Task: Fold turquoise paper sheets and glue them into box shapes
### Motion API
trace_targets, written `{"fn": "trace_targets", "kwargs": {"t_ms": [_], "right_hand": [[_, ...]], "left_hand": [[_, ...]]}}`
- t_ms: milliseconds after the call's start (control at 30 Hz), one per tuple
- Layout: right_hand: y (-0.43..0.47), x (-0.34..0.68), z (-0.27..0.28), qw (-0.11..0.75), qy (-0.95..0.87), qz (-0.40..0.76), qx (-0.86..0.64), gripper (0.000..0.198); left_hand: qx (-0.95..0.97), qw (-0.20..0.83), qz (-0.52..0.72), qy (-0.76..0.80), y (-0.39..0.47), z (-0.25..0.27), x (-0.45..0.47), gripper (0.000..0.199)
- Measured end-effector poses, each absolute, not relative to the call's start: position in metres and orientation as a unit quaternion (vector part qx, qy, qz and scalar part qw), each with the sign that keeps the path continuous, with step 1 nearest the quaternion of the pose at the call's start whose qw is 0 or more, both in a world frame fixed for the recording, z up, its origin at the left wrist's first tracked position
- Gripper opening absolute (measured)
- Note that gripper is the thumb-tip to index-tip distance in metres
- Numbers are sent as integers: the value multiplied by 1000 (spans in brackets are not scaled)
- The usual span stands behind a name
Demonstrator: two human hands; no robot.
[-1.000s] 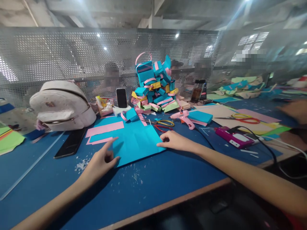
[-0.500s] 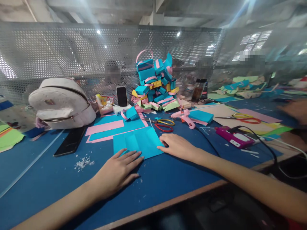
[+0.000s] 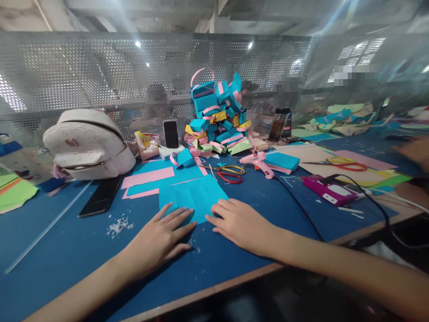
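Note:
A creased sheet of blue paper (image 3: 191, 194) lies flat on the blue table in front of me. My left hand (image 3: 164, 235) rests over its near left edge with the fingers spread. On its near right corner lies my right hand (image 3: 239, 223), fingers stretched toward the paper and slightly bent, its fingertips touching the sheet. Beyond the sheet are pink paper strips (image 3: 147, 178) on more blue paper, and a small blue paper box (image 3: 184, 158) with a pink strip.
Scissors (image 3: 231, 174), a pink glue gun (image 3: 259, 163) with a cord and a purple power strip (image 3: 330, 190) lie to the right. A tall pile of paper boxes (image 3: 217, 120) stands behind. At left are a phone (image 3: 100, 197), a white backpack (image 3: 87, 145) and white scraps (image 3: 119, 226). Another person's hand (image 3: 414, 150) is at far right.
My right hand has moved from the paper's right edge nearer to me and leftward, onto its near right corner. My left hand stays almost in place on the sheet.

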State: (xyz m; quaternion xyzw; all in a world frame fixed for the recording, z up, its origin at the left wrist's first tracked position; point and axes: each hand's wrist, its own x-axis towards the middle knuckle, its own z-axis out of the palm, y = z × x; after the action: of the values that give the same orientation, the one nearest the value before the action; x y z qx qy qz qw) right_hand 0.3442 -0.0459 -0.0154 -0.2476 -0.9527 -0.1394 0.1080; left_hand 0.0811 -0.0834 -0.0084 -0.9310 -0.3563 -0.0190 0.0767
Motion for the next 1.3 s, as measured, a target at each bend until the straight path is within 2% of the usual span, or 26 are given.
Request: {"fn": "trace_targets", "kwargs": {"t_ms": [400,700,767,900,1033,1167,1300], "right_hand": [[-45,391,-6,40,-922,-164,-348,15],[-39,394,2,33,-933,-140,-330,14],[-37,386,8,49,-936,-131,-322,18],[-34,355,12,93,-961,-70,-252,47],[-34,335,-3,44,-982,21,-181,53],[-30,354,-21,23,-972,71,-221,62],[-27,389,-30,41,-959,94,-264,63]], "left_hand": [[-905,126,-21,-405,-109,-7,39,33],[-897,111,-21,-428,-114,4,36,27],[-899,119,-17,-421,-111,6,47,30],[-918,121,-3,-378,-97,3,77,41],[-930,100,2,-355,-81,-6,92,48],[-939,33,1,-343,-80,-8,74,54],[-930,-31,11,-365,-90,-4,44,53]]}}
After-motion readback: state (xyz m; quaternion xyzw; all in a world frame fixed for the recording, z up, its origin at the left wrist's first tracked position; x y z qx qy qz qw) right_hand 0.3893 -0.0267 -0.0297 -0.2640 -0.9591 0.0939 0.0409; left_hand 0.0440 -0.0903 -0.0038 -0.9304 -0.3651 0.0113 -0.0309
